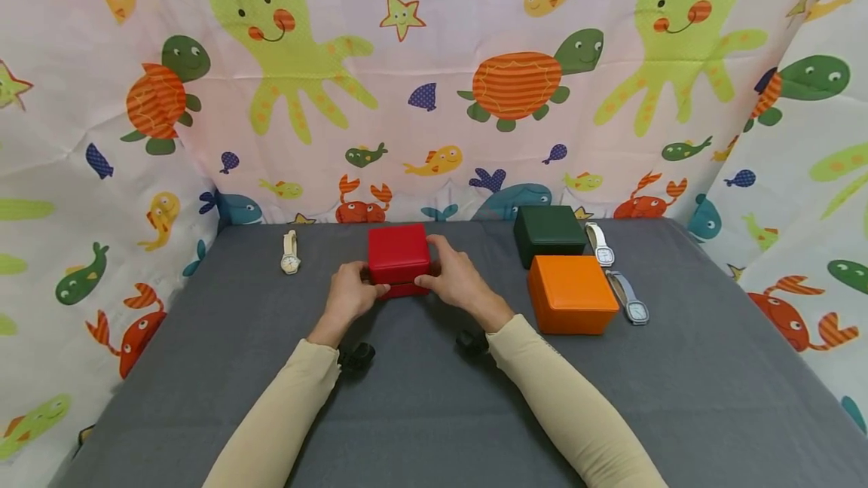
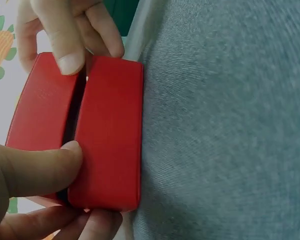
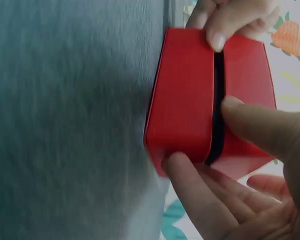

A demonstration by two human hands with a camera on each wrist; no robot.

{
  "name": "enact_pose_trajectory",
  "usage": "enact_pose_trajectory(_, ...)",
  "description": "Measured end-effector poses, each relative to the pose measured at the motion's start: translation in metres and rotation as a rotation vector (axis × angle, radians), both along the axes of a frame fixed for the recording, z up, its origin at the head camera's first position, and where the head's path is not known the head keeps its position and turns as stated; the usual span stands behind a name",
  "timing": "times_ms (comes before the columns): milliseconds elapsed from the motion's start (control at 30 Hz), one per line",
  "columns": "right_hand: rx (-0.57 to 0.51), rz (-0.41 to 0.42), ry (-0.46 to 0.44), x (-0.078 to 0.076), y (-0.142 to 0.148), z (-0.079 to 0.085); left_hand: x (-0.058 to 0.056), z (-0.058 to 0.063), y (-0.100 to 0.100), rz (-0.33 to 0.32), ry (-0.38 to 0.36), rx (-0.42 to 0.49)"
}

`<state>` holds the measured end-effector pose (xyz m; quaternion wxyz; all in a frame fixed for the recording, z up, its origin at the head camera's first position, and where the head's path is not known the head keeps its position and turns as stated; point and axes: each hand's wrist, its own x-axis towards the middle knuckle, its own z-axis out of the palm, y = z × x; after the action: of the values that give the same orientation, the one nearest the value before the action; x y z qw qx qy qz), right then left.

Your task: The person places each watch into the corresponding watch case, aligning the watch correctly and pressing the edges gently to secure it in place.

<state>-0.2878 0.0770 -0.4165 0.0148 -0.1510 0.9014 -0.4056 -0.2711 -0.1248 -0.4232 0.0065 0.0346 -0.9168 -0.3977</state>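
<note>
A red box stands on the grey cloth, held from both sides. Its lid is slightly raised, and a dark gap runs along the front between lid and base. My left hand grips the left side, its thumb at the gap and its other fingers around the side. On the right side my right hand does the same, with the thumb at the gap's edge and fingers against the box's side wall. The inside of the box is hidden.
Right of the red box stand a dark green box and, nearer, an orange box. Beside them lie a white-strapped watch and a grey-blue-strapped watch. A cream-strapped watch lies at the left. A patterned curtain closes off the back.
</note>
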Motion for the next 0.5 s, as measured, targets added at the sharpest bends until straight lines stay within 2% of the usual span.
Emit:
enact_pose_trajectory(167,0.139,0.081,0.142,-0.0031,0.0023,-0.0011,-0.0021,-0.0028,0.0009,0.036,-0.02,0.037)
enact_pose_trajectory(400,0.403,0.229,0.422,-0.0032,0.0029,0.0016,-0.0037,-0.0041,0.0002,0.025,-0.021,0.086)
enact_pose_trajectory(500,0.446,0.286,0.524,-0.0045,0.0035,0.0036,-0.0032,-0.0041,-0.0009,0.028,-0.015,0.097)
